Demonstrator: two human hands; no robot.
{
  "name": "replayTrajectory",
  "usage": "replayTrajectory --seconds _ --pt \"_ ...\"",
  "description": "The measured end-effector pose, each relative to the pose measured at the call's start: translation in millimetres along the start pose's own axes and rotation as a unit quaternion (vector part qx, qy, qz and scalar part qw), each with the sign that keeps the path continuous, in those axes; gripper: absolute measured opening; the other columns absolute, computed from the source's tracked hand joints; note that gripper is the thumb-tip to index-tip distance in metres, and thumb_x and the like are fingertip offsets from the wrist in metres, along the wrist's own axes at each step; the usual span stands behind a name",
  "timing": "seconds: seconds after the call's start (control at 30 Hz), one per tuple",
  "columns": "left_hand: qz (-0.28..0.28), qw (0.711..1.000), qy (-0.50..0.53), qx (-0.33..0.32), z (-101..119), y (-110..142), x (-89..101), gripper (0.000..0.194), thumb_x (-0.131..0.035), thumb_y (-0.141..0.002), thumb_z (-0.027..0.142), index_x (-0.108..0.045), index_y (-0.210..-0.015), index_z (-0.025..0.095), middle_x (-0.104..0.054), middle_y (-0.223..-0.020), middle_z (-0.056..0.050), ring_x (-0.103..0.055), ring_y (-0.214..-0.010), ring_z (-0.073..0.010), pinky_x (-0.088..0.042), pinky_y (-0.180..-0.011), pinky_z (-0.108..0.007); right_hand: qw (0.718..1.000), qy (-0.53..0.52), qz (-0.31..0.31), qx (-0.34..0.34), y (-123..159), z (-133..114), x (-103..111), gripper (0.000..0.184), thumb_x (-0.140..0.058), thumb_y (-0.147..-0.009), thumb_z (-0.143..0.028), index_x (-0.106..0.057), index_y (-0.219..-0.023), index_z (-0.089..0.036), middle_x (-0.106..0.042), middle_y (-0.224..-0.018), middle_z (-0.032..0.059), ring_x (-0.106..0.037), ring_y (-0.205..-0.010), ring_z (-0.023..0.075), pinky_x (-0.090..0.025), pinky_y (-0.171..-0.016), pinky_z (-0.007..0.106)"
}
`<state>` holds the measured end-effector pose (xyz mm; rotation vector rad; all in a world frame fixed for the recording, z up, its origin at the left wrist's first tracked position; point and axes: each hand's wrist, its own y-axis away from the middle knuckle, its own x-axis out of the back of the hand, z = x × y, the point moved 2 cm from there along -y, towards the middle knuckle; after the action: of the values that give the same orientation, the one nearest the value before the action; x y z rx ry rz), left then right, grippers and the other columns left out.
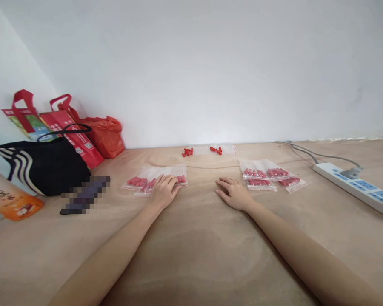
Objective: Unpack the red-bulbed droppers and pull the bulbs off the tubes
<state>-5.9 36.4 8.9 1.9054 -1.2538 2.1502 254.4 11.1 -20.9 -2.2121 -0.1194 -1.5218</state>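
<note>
Two bag piles (266,173): your left hand (165,190) rests on one, your right hand (232,193) near the other, all fingers unclenched; red pieces (187,151) by the table's (194,246) far edge.

Table (191,263) lt brown w/ wavy grain. Loose pcs (187,151) red; filled zip bags (258,165) clear, pcs inside pinkish-red. Handbag (59,168) blk w/ wht stripes. Plastic bag (105,134) orange-red. Power strip (354,189) wht w/ blue sockets (366,185).

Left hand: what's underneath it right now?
The left hand lies over clear plastic bags; red pieces inside them show on both sides of it. Whatever sits directly beneath the palm and fingers is covered, so no count.
</note>
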Motion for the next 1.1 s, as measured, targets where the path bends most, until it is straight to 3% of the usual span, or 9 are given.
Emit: replayTrajectory --seconds 0.23,0.4,0.57,0.73,0.8,0.87,0.97,1.1 --pt "-0.108 0.992 0.026 -0.054 -20 4 -1.1 0.042 -0.037 -0.073 0.006 -0.049 -0.112 0.017 -0.056 -0.115 -0.007 -0.052 -0.105 -0.0177 -0.039 -0.091 -0.036 1.0 0.007 -0.003 0.006 -1 1 -2 0.043 -0.037 -0.084 -0.041 -0.051 -0.116 -0.017 -0.049 -0.122 0.0102 -0.043 -0.113 0.0222 -0.032 -0.095 0.039" --pt "-0.077 0.996 0.006 -0.048 -24 0 -10.0 0.028 -0.037 -0.082 0.015 -0.061 -0.096 0.016 -0.066 -0.097 -0.008 -0.06 -0.092 -0.0199 -0.035 -0.093 -0.045 1.0 0.006 -0.003 0.005 -2 0 -2 0.042 -0.038 -0.084 -0.041 -0.052 -0.116 -0.017 -0.049 -0.122 0.0101 -0.042 -0.113 0.022 -0.032 -0.095 0.039" --pt "-0.019 0.995 0.073 -0.058 -4 -5 -10.9 0.025 -0.038 -0.084 0.019 -0.064 -0.086 0.017 -0.068 -0.088 -0.006 -0.061 -0.087 -0.0195 -0.035 -0.094 -0.046 1.0 -0.002 0.004 0.008 -1 0 -1 0.04 -0.039 -0.083 -0.04 -0.053 -0.114 -0.018 -0.05 -0.121 0.0102 -0.043 -0.112 0.0223 -0.032 -0.095 0.039" --pt "-0.047 0.981 0.182 -0.057 33 -12 -14.2 0.024 -0.038 -0.086 0.023 -0.06 -0.092 0.018 -0.066 -0.094 -0.004 -0.061 -0.088 -0.0147 -0.048 -0.079 -0.029 0.998 -0.041 0.023 0.04 0 -9 4 0.043 -0.045 -0.08 -0.039 -0.048 -0.117 -0.018 -0.05 -0.119 0.0095 -0.045 -0.109 0.0219 -0.036 -0.092 0.038" --pt "-0.07 0.97 0.221 -0.075 48 -15 -14.4 0.023 -0.045 -0.083 0.029 -0.057 -0.1 0.019 -0.064 -0.101 -0.004 -0.059 -0.093 -0.0143 -0.047 -0.082 -0.027 0.994 -0.071 0.034 0.07 1 -15 4 0.046 -0.049 -0.077 -0.037 -0.046 -0.119 -0.018 -0.05 -0.117 0.0093 -0.047 -0.106 0.0211 -0.038 -0.09 0.036" --pt "-0.096 0.955 0.265 -0.089 59 -16 -13.9 0.033 -0.054 -0.077 0.035 -0.052 -0.107 0.019 -0.061 -0.107 -0.005 -0.057 -0.097 -0.0162 -0.046 -0.084 -0.028 0.99 -0.102 0.044 0.092 0 -21 3 0.041 -0.051 -0.077 -0.032 -0.049 -0.115 -0.019 -0.053 -0.112 0.008 -0.05 -0.101 0.0193 -0.041 -0.086 0.033" --pt "-0.095 0.948 0.292 -0.079 64 -16 -12.5 0.034 -0.056 -0.076 0.032 -0.05 -0.107 0.02 -0.061 -0.104 -0.005 -0.058 -0.093 -0.0166 -0.048 -0.081 -0.029 0.983 -0.14 0.047 0.108 -2 -27 0 0.021 -0.046 -0.08 -0.022 -0.057 -0.098 -0.019 -0.058 -0.098 0.0058 -0.054 -0.089 0.0156 -0.043 -0.079 0.028" --pt "-0.054 0.957 0.276 -0.07 59 -12 -11.1 0.023 -0.045 -0.079 0.016 -0.053 -0.101 0.019 -0.061 -0.101 -0.005 -0.058 -0.093 -0.0156 -0.047 -0.082 -0.03 0.978 -0.17 0.049 0.109 -3 -29 -2 0.018 -0.04 -0.083 -0.016 -0.057 -0.082 -0.018 -0.057 -0.086 0.0055 -0.055 -0.079 0.0137 -0.044 -0.073 0.026"
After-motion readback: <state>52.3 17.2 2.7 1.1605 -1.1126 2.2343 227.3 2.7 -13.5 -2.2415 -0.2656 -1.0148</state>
